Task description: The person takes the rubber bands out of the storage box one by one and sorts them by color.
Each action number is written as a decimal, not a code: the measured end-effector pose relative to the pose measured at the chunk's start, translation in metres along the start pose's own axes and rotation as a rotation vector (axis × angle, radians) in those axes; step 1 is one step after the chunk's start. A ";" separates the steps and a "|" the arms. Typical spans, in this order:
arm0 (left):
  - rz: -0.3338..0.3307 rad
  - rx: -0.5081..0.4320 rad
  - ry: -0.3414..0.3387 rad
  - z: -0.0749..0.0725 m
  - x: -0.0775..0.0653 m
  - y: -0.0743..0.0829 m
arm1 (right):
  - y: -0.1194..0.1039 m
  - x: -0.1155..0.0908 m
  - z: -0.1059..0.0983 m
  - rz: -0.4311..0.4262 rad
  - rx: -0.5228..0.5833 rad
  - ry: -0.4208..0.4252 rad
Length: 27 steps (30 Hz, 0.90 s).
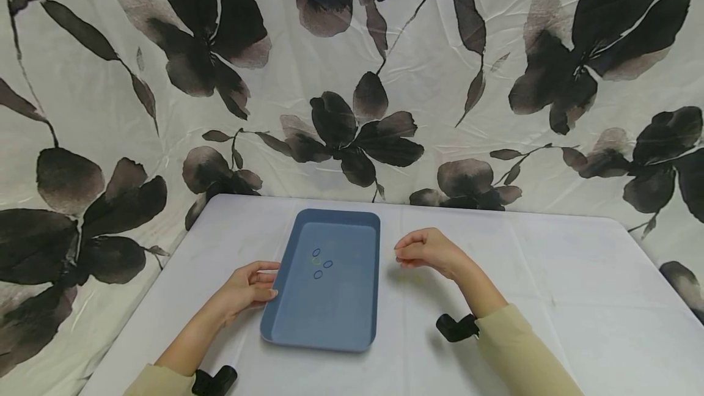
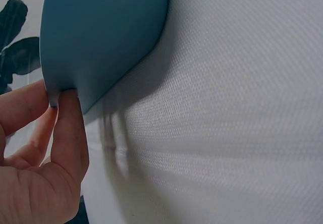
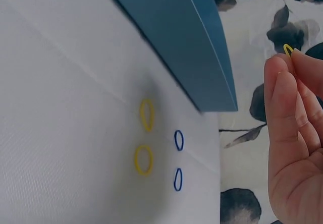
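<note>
A blue tray [image 1: 324, 316] stands on the white table. My left hand [image 1: 250, 289] pinches its left rim, the thumb at the edge and fingers along the outer wall, as the left wrist view also shows. Inside the tray lie three small blue rubber bands [image 1: 327, 264] and one yellowish band [image 1: 316, 261]. To the right of the tray, my right hand [image 1: 431, 252] is raised above the table. A small yellow rubber band [image 3: 288, 49] is pinched between its thumb and fingertips. Beneath that hand, two yellow bands [image 3: 144, 159] and two blue bands [image 3: 178, 140] lie on the cloth.
White cloth covers the table [image 1: 577, 298], whose far edge meets a hanging floral cloth [image 1: 352, 133]. Black camera mounts [image 1: 456, 327] sit at both wrists, by the sleeves.
</note>
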State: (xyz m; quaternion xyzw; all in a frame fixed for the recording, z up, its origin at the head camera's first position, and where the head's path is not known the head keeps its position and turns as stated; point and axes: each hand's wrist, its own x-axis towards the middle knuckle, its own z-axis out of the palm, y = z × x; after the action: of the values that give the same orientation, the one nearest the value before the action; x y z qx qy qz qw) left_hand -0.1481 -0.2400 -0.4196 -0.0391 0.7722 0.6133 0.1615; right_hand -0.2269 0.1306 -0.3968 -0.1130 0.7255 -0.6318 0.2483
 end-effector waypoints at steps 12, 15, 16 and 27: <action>-0.003 0.002 0.005 -0.001 0.000 0.000 | 0.007 -0.007 -0.010 -0.090 0.057 0.056; -0.002 0.003 0.002 -0.001 0.000 0.000 | 0.009 -0.010 -0.012 -0.102 0.071 0.050; -0.003 0.003 0.002 -0.001 0.000 0.000 | 0.010 -0.011 -0.013 -0.103 0.075 0.050; -0.006 0.004 0.000 -0.001 0.000 0.002 | 0.026 -0.016 -0.027 -0.076 0.049 0.069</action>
State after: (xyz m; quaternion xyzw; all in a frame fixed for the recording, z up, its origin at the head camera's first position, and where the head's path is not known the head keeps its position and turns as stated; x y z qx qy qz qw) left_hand -0.1488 -0.2402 -0.4181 -0.0411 0.7733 0.6111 0.1637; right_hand -0.2226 0.1658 -0.4166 -0.1125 0.7131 -0.6620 0.2015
